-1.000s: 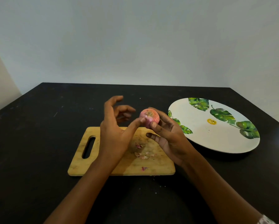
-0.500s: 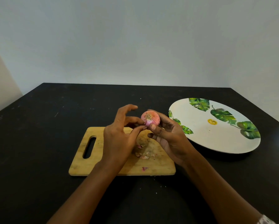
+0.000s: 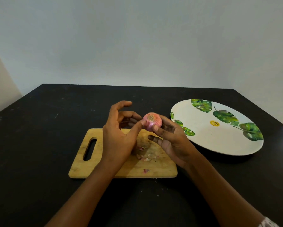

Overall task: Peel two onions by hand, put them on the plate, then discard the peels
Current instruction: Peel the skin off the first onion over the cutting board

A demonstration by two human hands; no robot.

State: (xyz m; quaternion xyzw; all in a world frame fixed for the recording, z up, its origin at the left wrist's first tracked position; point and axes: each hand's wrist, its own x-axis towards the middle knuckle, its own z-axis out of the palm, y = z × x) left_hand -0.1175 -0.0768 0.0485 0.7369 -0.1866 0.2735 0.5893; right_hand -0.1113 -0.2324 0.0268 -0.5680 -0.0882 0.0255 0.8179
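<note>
Peeling an onion (image 3: 152, 122) just above the far edge of the cutting board (image 3: 81, 167).
The onion sat root end up in the right hand (image 3: 173, 141), whose fingers curled round it from the side and beneath, probably to turn the skin towards the left hand (image 3: 119, 138). That hand's thumb pressed on the skin, its other fingers loosely spread. Holding it over the board likely let scraps drop there, where a few peels (image 3: 144, 157) lay. Right of the board, the plate (image 3: 219, 145) held no onion; the dark desk (image 3: 39, 145) carried both.
</note>
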